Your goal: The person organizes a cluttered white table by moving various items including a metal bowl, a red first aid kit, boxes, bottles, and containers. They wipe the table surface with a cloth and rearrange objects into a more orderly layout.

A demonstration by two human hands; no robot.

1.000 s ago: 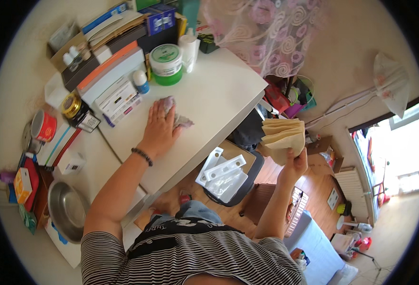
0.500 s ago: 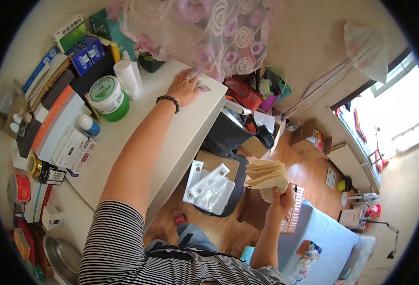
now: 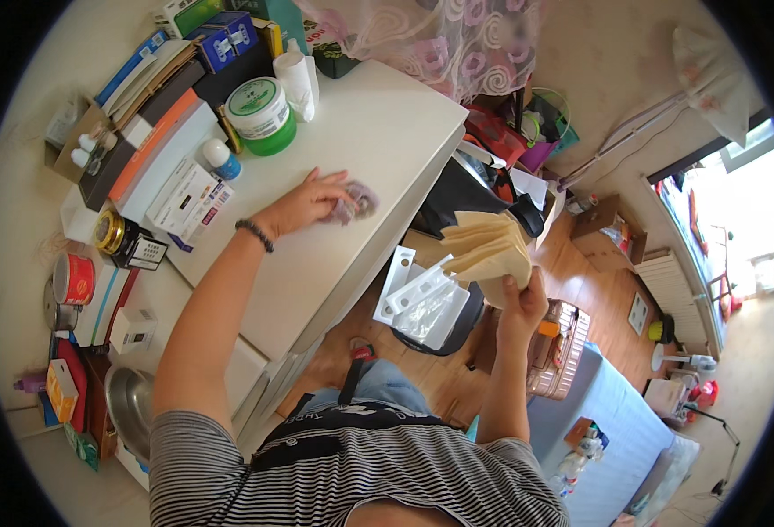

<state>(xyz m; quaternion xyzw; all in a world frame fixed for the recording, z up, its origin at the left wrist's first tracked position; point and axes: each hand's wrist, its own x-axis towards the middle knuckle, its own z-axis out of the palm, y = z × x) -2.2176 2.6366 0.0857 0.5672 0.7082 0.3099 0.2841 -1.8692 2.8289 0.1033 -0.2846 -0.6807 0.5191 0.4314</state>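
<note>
My left hand (image 3: 303, 209), with a dark bead bracelet at the wrist, is over the white cabinet top (image 3: 378, 114). Its fingers are bent onto a crumpled greyish-purple cloth (image 3: 365, 201) that lies against the surface. Off the cabinet's right side, my right hand (image 3: 525, 307) grips a fanned stack of tan paper sheets (image 3: 489, 250) by its lower edge, thumb in front. A white-and-green tub (image 3: 261, 119) and a white paper roll (image 3: 294, 83) stand beyond the left hand.
Boxes, a blue-capped bottle (image 3: 221, 160) and a dark jar (image 3: 128, 241) line the wall side. A metal basin (image 3: 128, 404) sits lower left. Below the papers is a chair holding white plastic pieces (image 3: 417, 294). A pink suitcase (image 3: 562, 347) and blue bed (image 3: 615, 422) are at right.
My left hand has drawn the cloth back from the cabinet's far corner toward me. My right hand still holds the paper stack. The whole view has shifted.
</note>
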